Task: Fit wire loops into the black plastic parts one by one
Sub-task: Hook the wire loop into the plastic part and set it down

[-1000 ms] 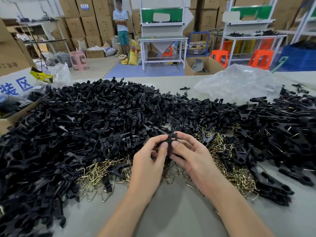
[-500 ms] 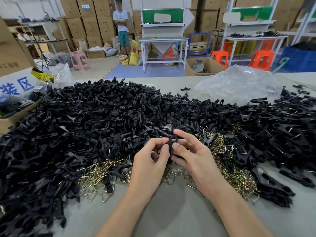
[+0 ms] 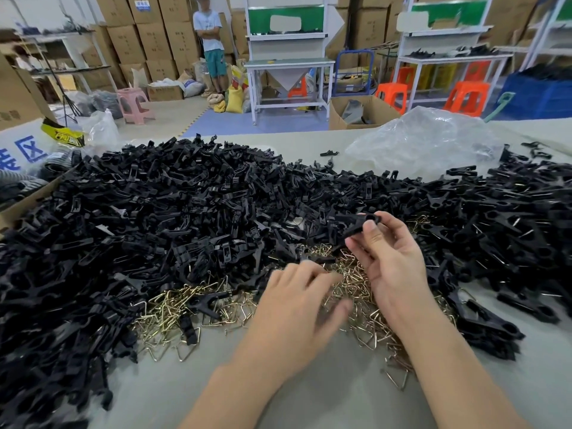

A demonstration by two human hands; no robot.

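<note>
Warehouse-type room: stacked cartons [image 3: 154, 41] along the back wall, a person [image 3: 212, 41] standing in front of them and a couple of orange stools [image 3: 391, 94] off to the side. Up front is a grey counter [image 3: 309, 394], and the thing to orient by is the pile of brassy wire loops [image 3: 185, 308] lying on it.

Behind the wire loops and on both sides of them there's a huge heap of black parts [image 3: 154, 212], pretty much wrapping round them, with a few black ones lying right on top of the loops. Well behind the loops, past the heap, sits a crumpled clear plastic bag [image 3: 427, 144].

Right hand [image 3: 393, 264] is up over the back edge of the wire loops. Its fingers [image 3: 391, 222] and thumb are pinching one black plastic part [image 3: 353, 229], which is lifted clear of the heap and tilted.

Left hand [image 3: 294, 305] is palm-down right over the middle of the loops, fingers [image 3: 312, 270] loosely bent with the tips down at the wire. It's smeared with blur, so I can't tell if it's actually got hold of a loop or is only touching them. Hands are close together but not touching.
</note>
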